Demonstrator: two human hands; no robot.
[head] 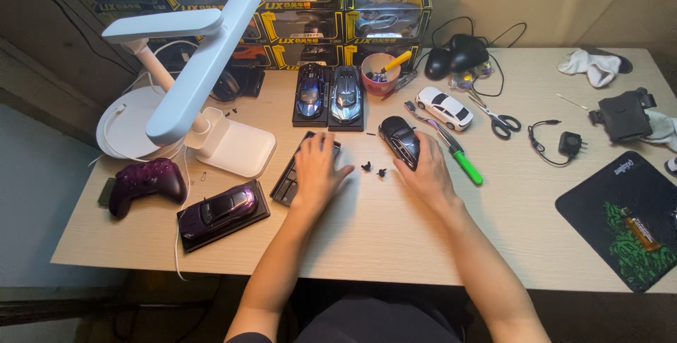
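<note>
1. We rest our left hand point(316, 169) flat, fingers spread, on a black display base point(297, 175) that lies on the wooden desk point(395, 230); the hand presses on it and grips nothing.
2. Our right hand point(425, 172) lies on the desk just right of a black model car point(400, 139), its fingers closed around the car's near end.
3. Between our two hands, two small black screws point(374, 169) lie loose on the desk, apart from both.
4. Just right of the right hand lies a green-handled tool point(462, 160), pointing diagonally; a white model car point(444, 107) and scissors point(498, 120) sit beyond it.
5. Behind the black car, two blue model cars point(328, 93) stand side by side on black bases, with a pink cup point(377, 75) of tools next to them.
6. To our left are a white desk lamp point(204, 75), a dark purple game controller point(145, 182), and a purple model car point(220, 208) on its base.
7. At far right lies a black and green mouse pad point(620, 216).
</note>
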